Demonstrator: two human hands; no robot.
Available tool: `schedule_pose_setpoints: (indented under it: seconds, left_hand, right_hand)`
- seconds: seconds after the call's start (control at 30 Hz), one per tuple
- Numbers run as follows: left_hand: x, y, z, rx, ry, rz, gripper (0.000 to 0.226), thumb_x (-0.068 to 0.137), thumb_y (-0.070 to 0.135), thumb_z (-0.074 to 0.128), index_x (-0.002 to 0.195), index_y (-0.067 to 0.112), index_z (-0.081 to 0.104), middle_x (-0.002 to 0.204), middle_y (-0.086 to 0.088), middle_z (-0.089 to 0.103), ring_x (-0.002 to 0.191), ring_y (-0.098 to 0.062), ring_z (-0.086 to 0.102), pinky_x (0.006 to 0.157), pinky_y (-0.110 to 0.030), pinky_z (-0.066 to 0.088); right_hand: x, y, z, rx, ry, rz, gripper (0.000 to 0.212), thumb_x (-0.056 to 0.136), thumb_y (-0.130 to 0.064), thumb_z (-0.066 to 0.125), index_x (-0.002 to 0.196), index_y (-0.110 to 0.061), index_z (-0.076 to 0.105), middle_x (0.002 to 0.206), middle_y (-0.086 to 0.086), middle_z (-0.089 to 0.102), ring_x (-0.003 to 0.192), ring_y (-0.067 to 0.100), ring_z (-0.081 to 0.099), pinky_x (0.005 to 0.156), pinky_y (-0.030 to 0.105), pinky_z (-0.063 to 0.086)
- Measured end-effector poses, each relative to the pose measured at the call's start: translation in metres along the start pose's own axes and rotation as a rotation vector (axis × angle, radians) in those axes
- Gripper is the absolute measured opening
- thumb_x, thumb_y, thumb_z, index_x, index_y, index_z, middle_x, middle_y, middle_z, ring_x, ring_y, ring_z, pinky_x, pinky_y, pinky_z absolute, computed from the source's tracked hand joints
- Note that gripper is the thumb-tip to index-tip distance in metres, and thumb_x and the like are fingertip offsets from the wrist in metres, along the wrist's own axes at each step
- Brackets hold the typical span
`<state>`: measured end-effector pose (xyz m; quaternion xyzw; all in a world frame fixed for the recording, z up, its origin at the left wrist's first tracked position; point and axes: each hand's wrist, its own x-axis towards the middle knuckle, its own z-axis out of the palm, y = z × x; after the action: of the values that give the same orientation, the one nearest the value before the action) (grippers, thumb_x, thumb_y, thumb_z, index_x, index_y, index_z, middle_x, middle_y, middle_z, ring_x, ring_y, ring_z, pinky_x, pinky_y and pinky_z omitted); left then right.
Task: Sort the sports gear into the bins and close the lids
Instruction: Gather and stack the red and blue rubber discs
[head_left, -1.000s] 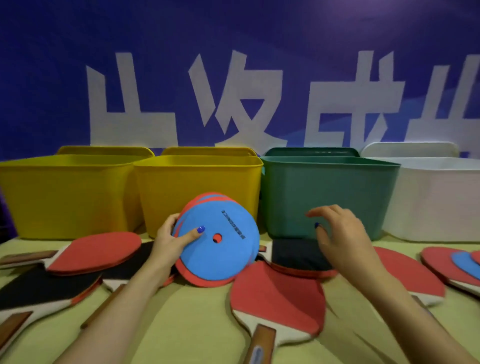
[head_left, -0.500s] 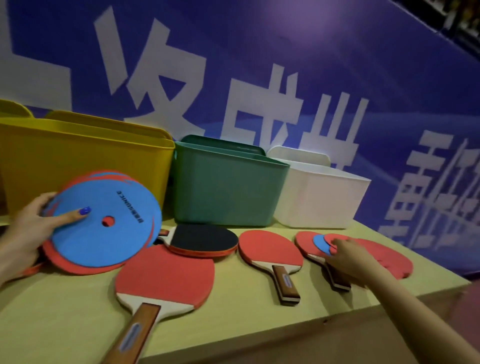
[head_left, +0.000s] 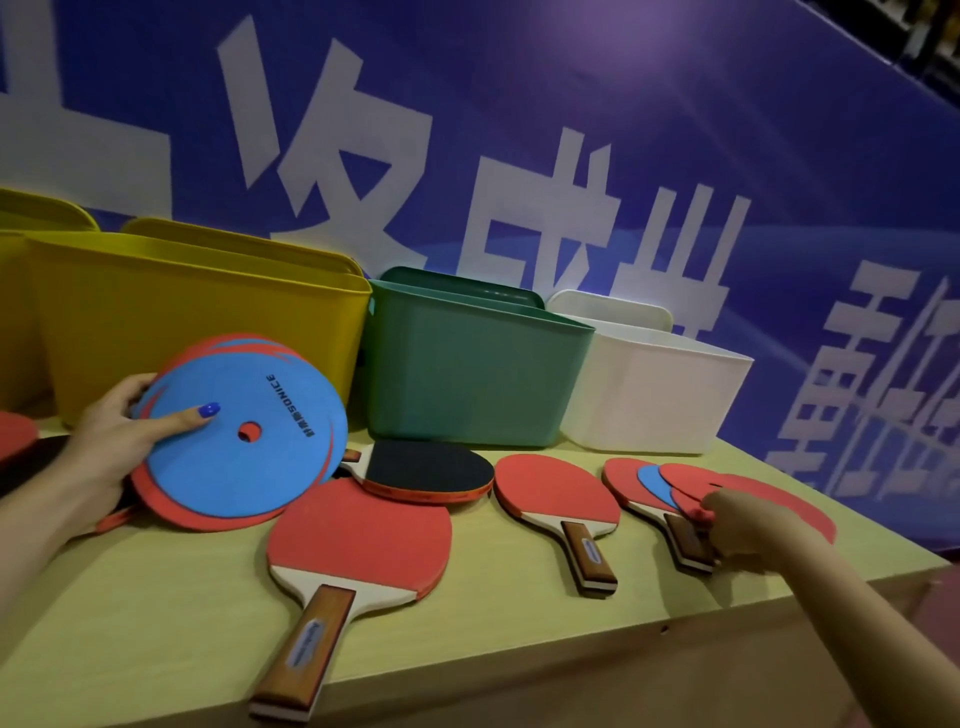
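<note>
The left hand (head_left: 111, 441) grips a stack of flat round foam discs (head_left: 239, 436) near the left end of the pale wooden counter (head_left: 467, 623). The thumb lies across the blue top face; the fingers curl behind the stack's upper left edge. The top disc is blue with a small round centre hole showing red beneath, and carries a line of dark printed lettering. Red and blue disc rims fan out behind and below it. The stack is tilted, with its lower edge close to the counter surface.

The right hand (head_left: 737, 525) is at the right end of the counter, fingers curled and pinching the edge of a thin red foam disc (head_left: 691, 486). That disc overlaps a small blue disc (head_left: 655, 486) and lies on the red-faced paddle at the far right (head_left: 628, 483).

Three more wooden-handled table tennis paddles lie on the counter: a large red-faced paddle (head_left: 358, 535) near the front edge, a black-faced paddle (head_left: 431, 467) behind it, and a red-faced paddle (head_left: 553, 491) between these and the right hand.

Along the back edge stand open plastic bins: a yellow rectangular bin (head_left: 197, 317), a green bin (head_left: 467, 374) and a white bin (head_left: 654, 395), each with its lid upright behind it.
</note>
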<state>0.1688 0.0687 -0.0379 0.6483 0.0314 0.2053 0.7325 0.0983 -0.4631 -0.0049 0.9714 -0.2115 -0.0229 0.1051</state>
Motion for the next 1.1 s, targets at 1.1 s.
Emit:
schedule_pose_setpoints:
  seconds: [1.1]
  left_hand:
    - [0.008,-0.008,-0.006,0.094,0.002,0.172,0.068,0.042,0.058,0.083,0.092,0.02,0.06,0.091,0.004,0.065,0.084,-0.011,0.062,0.061,-0.013,0.046]
  right_hand:
    - [-0.039,-0.345,-0.047,1.441,0.244,-0.54,0.024,0.091,-0.006,0.053,0.079,-0.026,0.054,0.084,-0.003,0.063,0.091,0.02,0.061,0.077,0.03,0.044]
